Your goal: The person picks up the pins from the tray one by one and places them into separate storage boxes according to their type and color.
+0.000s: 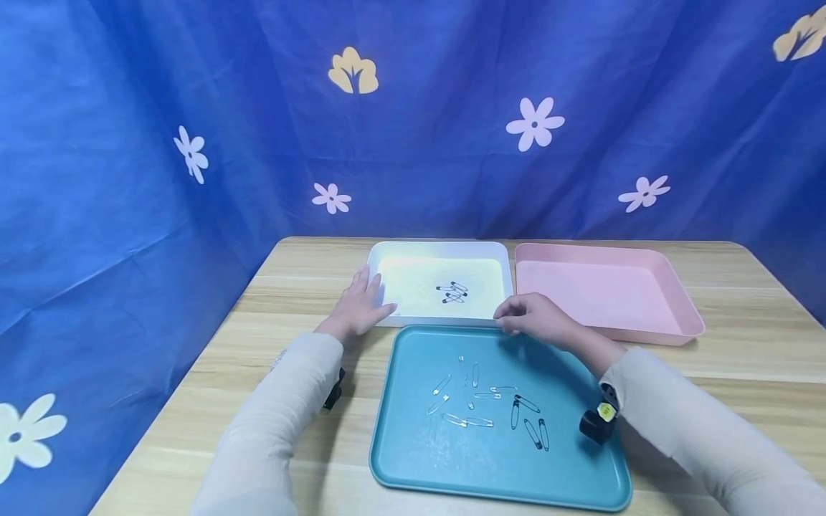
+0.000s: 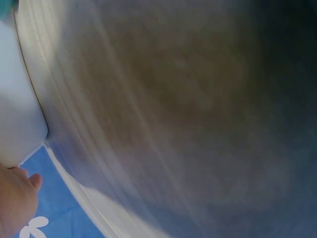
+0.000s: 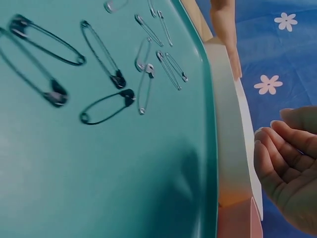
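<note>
My left hand [image 1: 358, 304] rests on the left rim of a white tray [image 1: 439, 322], fingers spread. Inside that tray lies a small pile of black safety pins [image 1: 454, 292]. By its front right corner is my right hand [image 1: 532, 317], above the far edge of a teal tray [image 1: 413, 459]. In the right wrist view the right hand's fingers [image 3: 270, 153] are loosely bent, and nothing shows between them. The teal tray carries several silver safety pins [image 1: 480, 422] in its middle and several black safety pins [image 1: 544, 434] right of them.
A pink tray [image 1: 587, 287] stands right of the white one, close beside it. All three trays are on a light wooden table [image 1: 258, 373]. A blue flowered cloth [image 1: 426, 143] hangs behind the table and along its left side.
</note>
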The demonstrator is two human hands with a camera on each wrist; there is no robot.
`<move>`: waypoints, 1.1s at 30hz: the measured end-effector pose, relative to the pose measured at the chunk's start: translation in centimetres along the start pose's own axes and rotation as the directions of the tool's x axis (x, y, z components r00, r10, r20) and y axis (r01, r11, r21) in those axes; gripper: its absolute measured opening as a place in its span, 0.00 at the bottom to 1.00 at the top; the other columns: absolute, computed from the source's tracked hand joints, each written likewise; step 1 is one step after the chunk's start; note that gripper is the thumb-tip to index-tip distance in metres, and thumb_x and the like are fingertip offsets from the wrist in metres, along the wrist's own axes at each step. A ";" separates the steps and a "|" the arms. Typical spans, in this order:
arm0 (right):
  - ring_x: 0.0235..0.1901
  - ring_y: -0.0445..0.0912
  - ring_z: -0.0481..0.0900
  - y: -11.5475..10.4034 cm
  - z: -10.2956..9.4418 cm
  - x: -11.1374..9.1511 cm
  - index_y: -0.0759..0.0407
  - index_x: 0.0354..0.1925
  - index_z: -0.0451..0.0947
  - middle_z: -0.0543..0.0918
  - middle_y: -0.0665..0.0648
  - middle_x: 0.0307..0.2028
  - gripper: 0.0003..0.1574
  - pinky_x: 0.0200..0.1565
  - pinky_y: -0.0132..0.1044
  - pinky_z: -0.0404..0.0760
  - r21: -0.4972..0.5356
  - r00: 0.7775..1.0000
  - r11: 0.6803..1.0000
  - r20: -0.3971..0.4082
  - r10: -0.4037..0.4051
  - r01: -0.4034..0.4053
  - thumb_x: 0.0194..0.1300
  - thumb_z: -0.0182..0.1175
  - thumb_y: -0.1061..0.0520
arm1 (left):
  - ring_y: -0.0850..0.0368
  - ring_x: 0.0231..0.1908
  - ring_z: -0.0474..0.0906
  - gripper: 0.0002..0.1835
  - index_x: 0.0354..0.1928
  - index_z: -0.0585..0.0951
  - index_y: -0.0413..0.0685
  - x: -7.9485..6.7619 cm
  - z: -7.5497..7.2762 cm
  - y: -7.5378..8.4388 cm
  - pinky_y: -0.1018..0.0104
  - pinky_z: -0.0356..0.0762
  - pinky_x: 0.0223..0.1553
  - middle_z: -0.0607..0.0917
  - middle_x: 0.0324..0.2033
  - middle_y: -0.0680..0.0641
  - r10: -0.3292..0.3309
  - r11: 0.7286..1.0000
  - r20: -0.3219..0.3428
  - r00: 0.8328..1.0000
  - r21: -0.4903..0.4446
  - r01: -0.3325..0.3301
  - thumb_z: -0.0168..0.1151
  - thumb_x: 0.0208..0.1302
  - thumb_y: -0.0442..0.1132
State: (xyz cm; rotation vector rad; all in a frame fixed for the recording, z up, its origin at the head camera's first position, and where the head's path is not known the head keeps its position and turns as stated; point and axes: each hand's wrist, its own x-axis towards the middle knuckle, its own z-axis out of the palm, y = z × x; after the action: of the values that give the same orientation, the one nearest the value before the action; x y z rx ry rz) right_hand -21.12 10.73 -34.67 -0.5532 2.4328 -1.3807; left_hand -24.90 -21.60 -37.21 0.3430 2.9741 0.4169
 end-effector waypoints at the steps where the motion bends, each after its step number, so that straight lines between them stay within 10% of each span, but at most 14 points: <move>1: 0.27 0.46 0.72 0.1 0.0 -0.3 0.71 0.38 0.75 0.77 0.62 0.29 0.13 0.35 0.43 0.74 0.007 1.000 1.000 0.004 -0.002 0.002 0.56 0.54 0.61 | 0.43 0.62 0.30 0.41 0.65 0.45 0.37 0.0 0.0 0.0 0.48 0.39 0.59 0.35 0.64 0.37 0.001 1.000 -0.002 1.000 -0.001 -0.001 0.42 0.59 0.58; 33: 0.30 0.44 0.73 2.6 1.0 -7.5 0.68 0.37 0.75 0.78 0.54 0.31 0.16 0.33 0.31 0.74 -0.096 0.991 0.994 0.133 -0.028 0.041 0.48 0.62 0.60 | 0.43 0.62 0.30 0.42 0.65 0.45 0.38 -0.1 0.1 0.2 0.48 0.39 0.59 0.34 0.64 0.38 -0.007 1.000 0.000 1.000 -0.002 0.007 0.42 0.59 0.59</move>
State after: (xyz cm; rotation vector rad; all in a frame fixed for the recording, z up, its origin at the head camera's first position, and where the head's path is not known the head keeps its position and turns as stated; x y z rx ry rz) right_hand -14.49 14.66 -36.96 -0.6902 2.4058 -1.2012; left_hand -24.73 -21.48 -37.21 0.3327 2.9740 0.4199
